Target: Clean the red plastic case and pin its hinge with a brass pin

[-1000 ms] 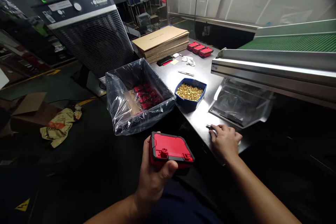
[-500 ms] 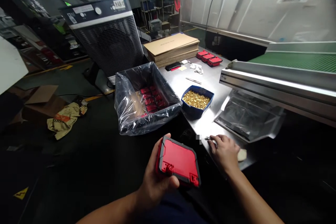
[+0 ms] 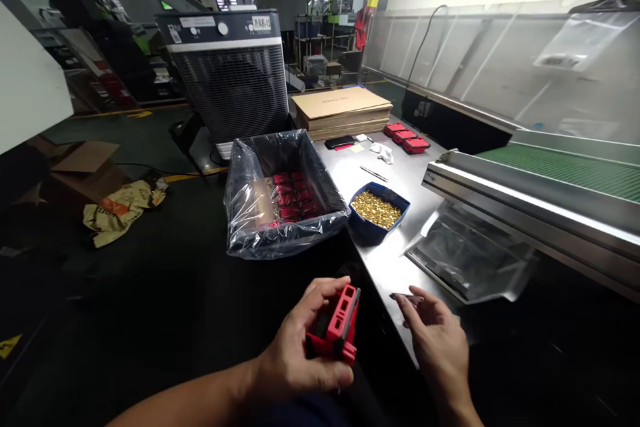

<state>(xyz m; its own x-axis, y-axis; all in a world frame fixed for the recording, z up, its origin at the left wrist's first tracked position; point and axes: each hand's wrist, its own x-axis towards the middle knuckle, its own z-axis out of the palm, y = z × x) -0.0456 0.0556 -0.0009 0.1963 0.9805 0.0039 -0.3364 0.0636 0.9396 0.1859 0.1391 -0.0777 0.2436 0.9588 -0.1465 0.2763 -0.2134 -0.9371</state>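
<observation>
While your left hand (image 3: 295,348) wraps the red case (image 3: 343,315), fingers along its far side and thumb low on the near one, your right hand (image 3: 439,341) pinches a slim dark tool (image 3: 404,296) between thumb and fingertips, the other fingers loosely curled. The case is up off the tabletop (image 3: 386,265), in front of your body, turned so that a narrow side with slots faces up. The tool is apart from it, over the tabletop's near edge, its tip pointing roughly toward the case.

The step in hand looks to be turning and checking the case, with the tool at the ready. Just ahead of your right hand stands the blue bin (image 3: 369,232) of small brass-coloured parts (image 3: 376,209); I cannot tell whether your tool tip grips one. Any move bringing tool and case together calls for a steady left grip, the slotted side square to you, and a light pinch so the tip doesn't slip.
</observation>
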